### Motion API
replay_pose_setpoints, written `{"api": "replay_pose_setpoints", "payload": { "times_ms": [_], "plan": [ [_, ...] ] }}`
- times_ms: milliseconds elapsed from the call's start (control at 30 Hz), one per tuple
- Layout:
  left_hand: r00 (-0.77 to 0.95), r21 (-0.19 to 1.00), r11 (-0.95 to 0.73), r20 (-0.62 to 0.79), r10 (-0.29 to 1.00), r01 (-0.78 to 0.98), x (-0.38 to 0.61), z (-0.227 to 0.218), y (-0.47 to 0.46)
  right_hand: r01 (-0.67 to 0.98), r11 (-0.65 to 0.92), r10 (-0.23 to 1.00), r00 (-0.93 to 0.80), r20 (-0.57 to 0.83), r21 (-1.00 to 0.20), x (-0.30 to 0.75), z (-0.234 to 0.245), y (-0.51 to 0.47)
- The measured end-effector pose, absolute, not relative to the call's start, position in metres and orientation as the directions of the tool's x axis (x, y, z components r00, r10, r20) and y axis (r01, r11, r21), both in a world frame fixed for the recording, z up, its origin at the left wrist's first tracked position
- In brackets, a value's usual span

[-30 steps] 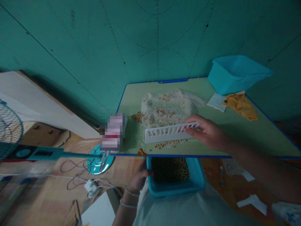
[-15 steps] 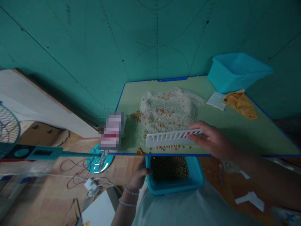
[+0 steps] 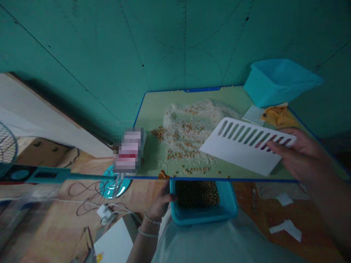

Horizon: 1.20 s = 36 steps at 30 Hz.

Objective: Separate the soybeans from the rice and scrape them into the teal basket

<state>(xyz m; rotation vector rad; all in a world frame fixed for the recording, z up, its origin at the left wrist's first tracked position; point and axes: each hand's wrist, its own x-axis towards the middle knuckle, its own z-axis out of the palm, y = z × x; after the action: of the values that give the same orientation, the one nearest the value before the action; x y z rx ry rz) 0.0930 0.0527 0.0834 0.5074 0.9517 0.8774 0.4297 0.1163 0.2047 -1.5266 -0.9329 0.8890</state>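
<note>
My right hand (image 3: 298,149) grips the end of a flat white slotted plastic board (image 3: 241,157), held tilted above the right part of the table. My left hand (image 3: 162,204) is closed on the left rim of a blue plastic basin (image 3: 203,218), which sits against my body just below the table edge. Yellowish beans (image 3: 211,193) lie in the basin, partly in shadow. On the table spreads a layer of white grains (image 3: 178,120) mixed with beans. A small heap of beans (image 3: 159,133) is at its left, and several loose beans (image 3: 199,169) lie along the near edge.
A blue bin (image 3: 282,82) stands at the table's back right, beside a yellow cloth (image 3: 279,116) and a white sheet (image 3: 253,115). A blurred pink-and-white item (image 3: 128,151) is at the left edge. A teal fan (image 3: 41,174), cables (image 3: 85,199) and papers (image 3: 286,229) are around the floor.
My right hand has moved right and lifted the slotted board off the near table edge, turning its flat face toward me. My left hand and the basin have stayed in place.
</note>
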Motion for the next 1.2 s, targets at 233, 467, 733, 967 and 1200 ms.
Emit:
{"api": "replay_pose_setpoints", "payload": {
  "times_ms": [233, 467, 733, 967, 1200],
  "plan": [
    [0.294, 0.701, 0.597, -0.519, 0.803, -0.39, 0.093, 0.078, 0.057, -0.104, -0.384, 0.668, 0.655, -0.354, -0.917, 0.46, 0.207, 0.083],
    [0.289, 0.696, 0.602, -0.528, 0.799, -0.392, 0.094, 0.078, 0.055, -0.113, -0.489, 0.745, 0.462, -0.481, -0.865, 0.451, 0.193, 0.07],
    [0.277, 0.713, 0.584, -0.514, 0.812, -0.388, 0.093, 0.079, 0.052, -0.111, -0.362, 0.803, 0.467, -0.37, -0.926, 0.442, 0.188, 0.08],
    [0.255, 0.697, 0.588, -0.532, 0.808, -0.409, 0.094, 0.079, 0.053, -0.033, -0.365, 0.872, 0.338, -0.354, -0.93, 0.442, 0.182, 0.082],
    [0.28, 0.715, 0.578, -0.506, 0.816, -0.393, 0.093, 0.076, 0.053, 0.132, -0.25, 0.959, 0.169, -0.226, -0.959, 0.429, 0.183, 0.089]
  ]
}}
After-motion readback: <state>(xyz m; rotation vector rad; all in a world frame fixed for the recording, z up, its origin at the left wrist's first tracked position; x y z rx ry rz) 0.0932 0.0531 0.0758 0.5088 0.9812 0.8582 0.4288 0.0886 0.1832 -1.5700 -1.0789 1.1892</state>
